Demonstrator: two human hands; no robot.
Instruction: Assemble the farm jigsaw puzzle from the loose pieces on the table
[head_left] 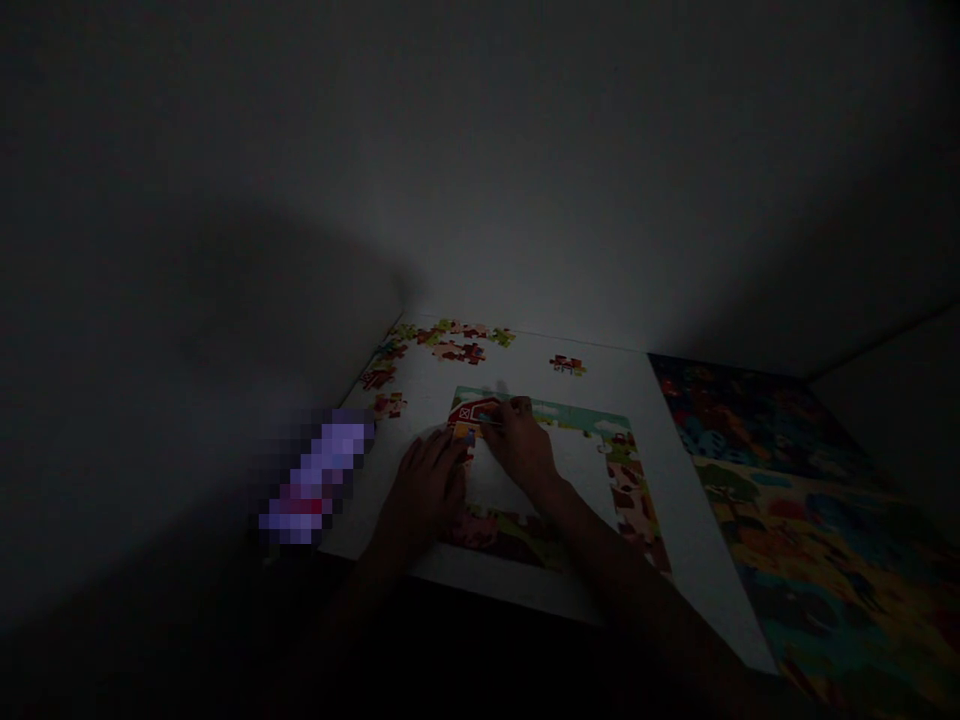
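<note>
Beneath my hands spreads the white worktop, with colourful picture boards well to their right. Under them sits the partly built puzzle. My left hand lies palm-down, fingers extended, on its left edge; near it, my right hand bunches its fingers, but whether on a piece I cannot tell. Loose pieces lie beyond both.

White tabletop with unfinished puzzle, loose pieces, colourful panels along its right.
</note>
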